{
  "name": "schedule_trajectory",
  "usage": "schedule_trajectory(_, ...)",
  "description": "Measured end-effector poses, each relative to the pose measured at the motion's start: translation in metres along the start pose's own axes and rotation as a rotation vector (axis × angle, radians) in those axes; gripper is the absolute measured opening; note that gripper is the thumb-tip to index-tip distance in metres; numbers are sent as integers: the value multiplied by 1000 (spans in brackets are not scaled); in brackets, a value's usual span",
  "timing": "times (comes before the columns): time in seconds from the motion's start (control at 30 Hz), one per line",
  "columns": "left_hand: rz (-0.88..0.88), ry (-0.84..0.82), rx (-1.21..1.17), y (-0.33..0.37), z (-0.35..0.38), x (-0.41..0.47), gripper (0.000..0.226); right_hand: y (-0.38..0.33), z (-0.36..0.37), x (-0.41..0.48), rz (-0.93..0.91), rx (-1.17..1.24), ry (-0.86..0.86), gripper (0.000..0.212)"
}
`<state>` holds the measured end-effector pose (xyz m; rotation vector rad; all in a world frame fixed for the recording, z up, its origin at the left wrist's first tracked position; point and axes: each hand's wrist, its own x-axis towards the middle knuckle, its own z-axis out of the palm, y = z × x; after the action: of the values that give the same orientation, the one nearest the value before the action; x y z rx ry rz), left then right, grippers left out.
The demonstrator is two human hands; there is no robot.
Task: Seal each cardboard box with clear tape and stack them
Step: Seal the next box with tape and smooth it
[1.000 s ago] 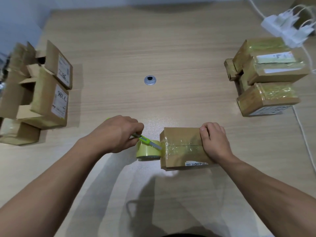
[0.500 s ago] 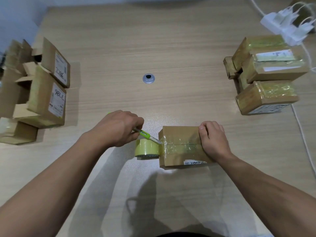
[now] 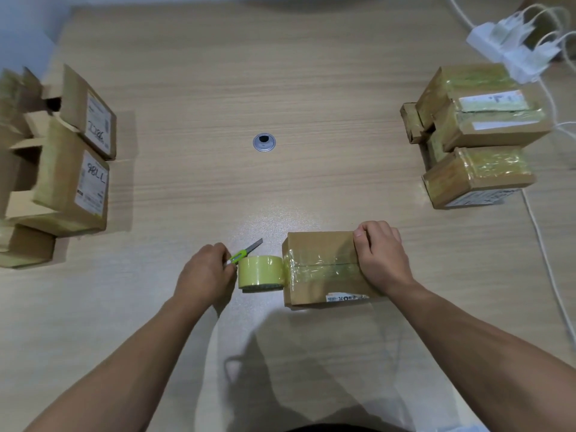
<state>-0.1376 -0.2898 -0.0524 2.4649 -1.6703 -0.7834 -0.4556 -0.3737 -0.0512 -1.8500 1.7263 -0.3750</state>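
The left hand (image 3: 204,275) grips a green utility knife (image 3: 244,252), fingers curled round its handle. A second ago the blade lay slanted down across the stretch of tape between roll and box. Now it points up and away from the fingertips, clear of the tape, and the hand has drawn back toward the person. The tape roll (image 3: 261,273) stands on edge just beyond the left fingertips, as before, touching the left end of the cardboard box (image 3: 321,269). Whether the strip is cut through cannot be told. The right hand (image 3: 381,257) has not moved: its fingers are curled over the box's far right edge, thumb along the top, holding it down on the table (image 3: 280,88). A band of clear tape runs along the box's top seam from under the right palm to the end nearest the roll. Well beyond the right fingers sits the stack of sealed boxes (image 3: 477,135). Far out past the left knuckles stand the open boxes (image 3: 62,157), both piles unchanged.
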Motion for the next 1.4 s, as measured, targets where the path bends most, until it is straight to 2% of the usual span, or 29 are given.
schedule_trajectory(0.17, -103, 64, -1, 2, 23, -10, 19, -1, 0, -1, 15, 8, 12, 20)
schedule_trajectory(0.3, -214, 15, -119, 0, 20, -7, 21, -2, 0, 0, 17, 14, 11, 18)
schedule_trajectory(0.37, -193, 111, -183, 1, 8, -4, 16, -3, 0, 0, 14, 15, 10, 17)
schedule_trajectory(0.43, -32, 234, -244, 7, -10, 0, 9, -3, 0, 0, 18, 16, 7, 18)
schedule_trajectory(0.47, 96, 210, -268, 14, -19, 3, 11, -2, 0, 0, 20, 14, 5, 18)
schedule_trajectory(0.53, 312, -30, -286, 32, -34, 7, 28, -2, 0, 0, 14, 11, 4, 18)
schedule_trajectory(0.57, 342, -186, -279, 42, -40, 10, 33, -2, 1, 0, 12, 11, 4, 18)
schedule_trajectory(0.63, 308, -414, -270, 57, -42, 15, 28, -2, 0, 0, 12, 9, 1, 17)
schedule_trajectory(0.7, 264, -505, -279, 64, -40, 21, 25, -2, 0, -1, 15, 13, -1, 17)
schedule_trajectory(0.83, 250, -551, -279, 71, -30, 24, 16, -3, -1, -1, 25, 0, -12, 19)
schedule_trajectory(1.07, 203, -528, -355, 68, -27, 18, 22, -2, -2, 0, 23, -3, -18, 22)
schedule_trajectory(1.4, -39, -360, -427, 53, -13, -4, 17, -11, 0, -3, 24, -85, -30, 28)
